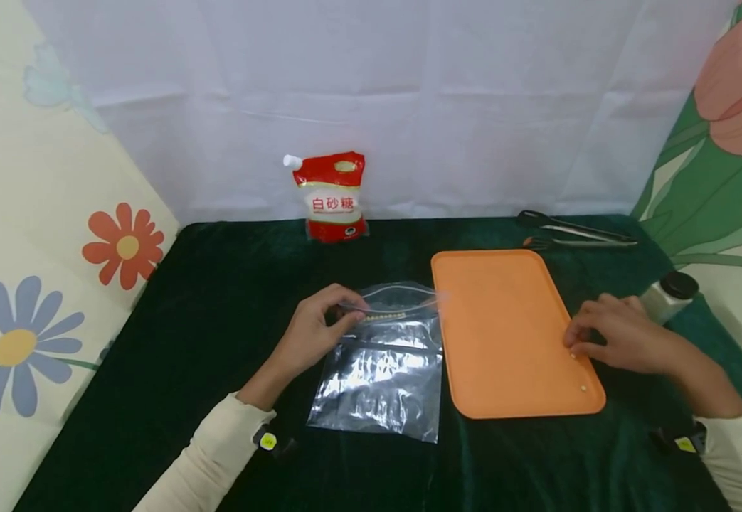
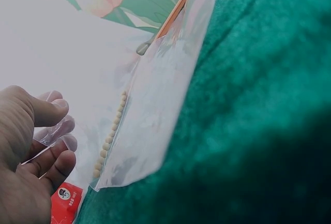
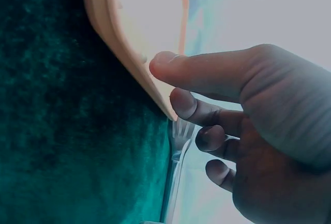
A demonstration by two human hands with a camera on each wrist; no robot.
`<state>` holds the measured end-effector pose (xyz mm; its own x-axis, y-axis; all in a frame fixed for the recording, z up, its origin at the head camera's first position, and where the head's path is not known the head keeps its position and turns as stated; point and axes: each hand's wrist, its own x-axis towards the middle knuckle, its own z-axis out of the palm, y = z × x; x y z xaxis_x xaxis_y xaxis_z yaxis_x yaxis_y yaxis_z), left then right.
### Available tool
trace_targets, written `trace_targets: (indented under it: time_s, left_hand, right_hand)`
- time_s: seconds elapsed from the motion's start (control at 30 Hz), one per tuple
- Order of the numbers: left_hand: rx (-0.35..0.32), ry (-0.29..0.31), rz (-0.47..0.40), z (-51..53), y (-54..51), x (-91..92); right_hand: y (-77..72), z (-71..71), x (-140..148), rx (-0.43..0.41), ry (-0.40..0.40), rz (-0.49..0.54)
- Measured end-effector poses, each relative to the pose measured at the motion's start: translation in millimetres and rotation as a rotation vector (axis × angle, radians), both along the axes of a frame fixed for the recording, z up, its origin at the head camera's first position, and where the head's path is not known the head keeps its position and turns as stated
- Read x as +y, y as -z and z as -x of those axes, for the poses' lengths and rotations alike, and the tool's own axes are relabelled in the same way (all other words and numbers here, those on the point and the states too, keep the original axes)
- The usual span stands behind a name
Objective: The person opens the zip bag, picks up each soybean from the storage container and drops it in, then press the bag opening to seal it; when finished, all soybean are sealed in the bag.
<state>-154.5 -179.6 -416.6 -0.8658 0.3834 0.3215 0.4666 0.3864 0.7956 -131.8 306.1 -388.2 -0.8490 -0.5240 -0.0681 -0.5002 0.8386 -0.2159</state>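
Note:
A clear zip-lock bag [image 1: 383,384] lies on the dark green cloth, its mouth parted. My left hand [image 1: 322,316] pinches the bag's upper left edge between thumb and fingers. Inside the bag a row of small pale round beads [image 2: 111,136] shows along a fold. To the right is an orange tray [image 1: 499,320]. Over the tray's right edge my right hand [image 1: 620,334] has its fingers loosely bent. The right wrist view shows its thumb and forefinger apart, with a small pale bead [image 3: 144,58] close to the thumb tip. Another bead [image 1: 583,388] sits near the tray's lower right corner.
A red and white sugar pouch [image 1: 332,199] stands at the back. Behind the tray lie black-handled tongs [image 1: 575,227] and a fork [image 1: 578,243]. A jar with a black lid [image 1: 668,295] is just beyond my right hand. White cloth hangs behind the table.

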Motion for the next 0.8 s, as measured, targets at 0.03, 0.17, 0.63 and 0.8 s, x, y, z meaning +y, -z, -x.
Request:
trace_targets:
  time_s: [0.03, 0.17, 0.63, 0.8]
  left_hand:
    - [-0.001, 0.001, 0.002, -2.6, -4.6, 1.2]
    - [-0.009, -0.004, 0.008, -6.0, -10.9, 2.5]
    - [0.02, 0.017, 0.002, 0.3, 1.6, -1.9]
    - [0.013, 0.013, -0.001, 0.2, 0.7, -0.9]
  right_hand:
    - [-1.1, -0.5, -0.2, 0.003, -0.003, -0.003]
    - [-1.7, -2.4, -1.9, 0.003, -0.016, -0.007]
    - [4.1, -5.9, -1.5, 0.046, 0.005, -0.035]
    - [4.4, -6.1, -3.3, 0.072, -0.004, -0.059]
